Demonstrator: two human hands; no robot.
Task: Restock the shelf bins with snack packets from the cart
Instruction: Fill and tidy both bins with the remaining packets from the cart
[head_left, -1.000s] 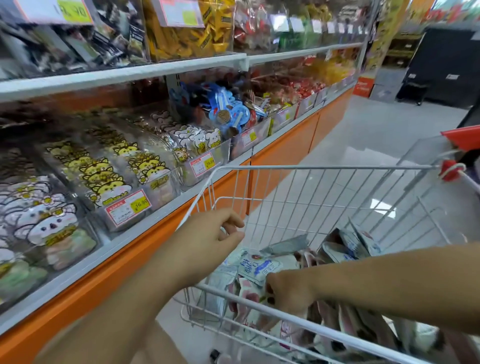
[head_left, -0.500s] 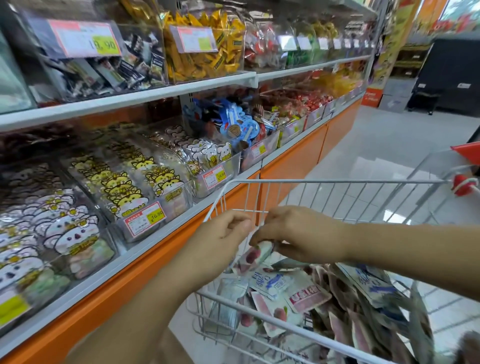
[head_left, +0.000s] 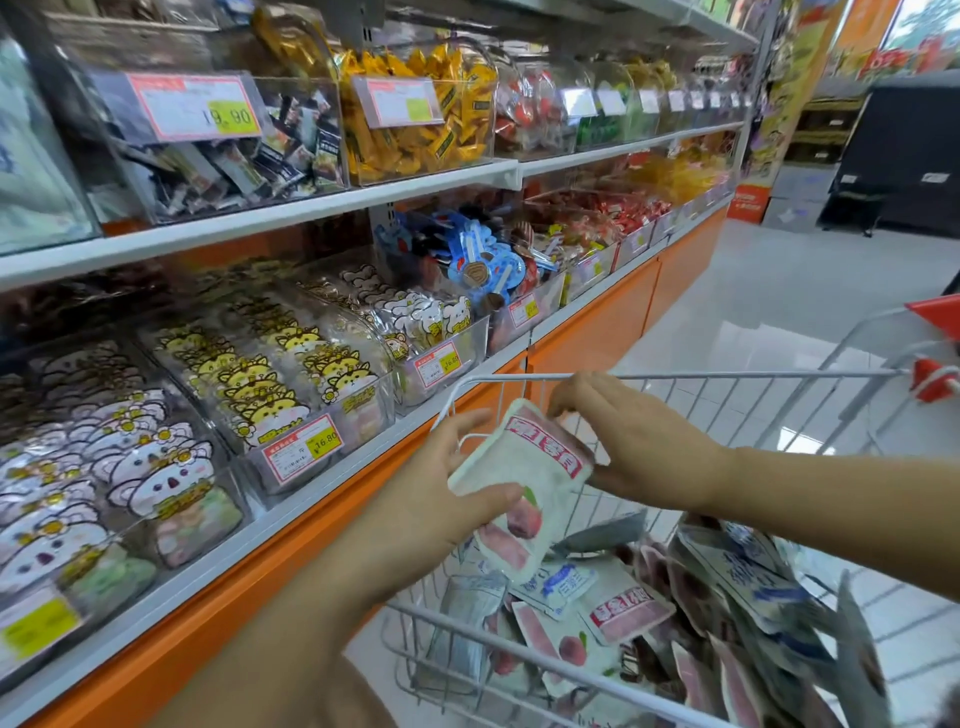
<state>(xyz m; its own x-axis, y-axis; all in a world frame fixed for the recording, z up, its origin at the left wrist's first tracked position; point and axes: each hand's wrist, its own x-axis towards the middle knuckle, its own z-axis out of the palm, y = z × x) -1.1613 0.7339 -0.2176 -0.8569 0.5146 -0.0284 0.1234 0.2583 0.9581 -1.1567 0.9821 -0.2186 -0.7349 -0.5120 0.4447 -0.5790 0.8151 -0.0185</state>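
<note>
A white snack packet (head_left: 530, 467) with a red label and pink fruit picture hangs above the wire cart (head_left: 675, 375). My left hand (head_left: 441, 499) grips its lower left side, thumb across the front. My right hand (head_left: 628, 441) pinches its upper right corner. More packets (head_left: 613, 608) of the same kind, some with blue labels, lie piled in the cart below. Clear shelf bins (head_left: 322, 415) with cartoon-animal packets stand to the left on the lower shelf.
The upper shelf (head_left: 311, 208) carries bins of black and yellow wrapped snacks with price tags. An orange base panel (head_left: 587, 338) runs under the lower shelf. Pale tiled floor (head_left: 779, 291) stretches ahead to a dark counter (head_left: 904, 156) at the far right.
My right hand rose out of the cart pile with a packet and brought it to my left hand, which has taken hold of it. The view tilted up toward the shelves.
</note>
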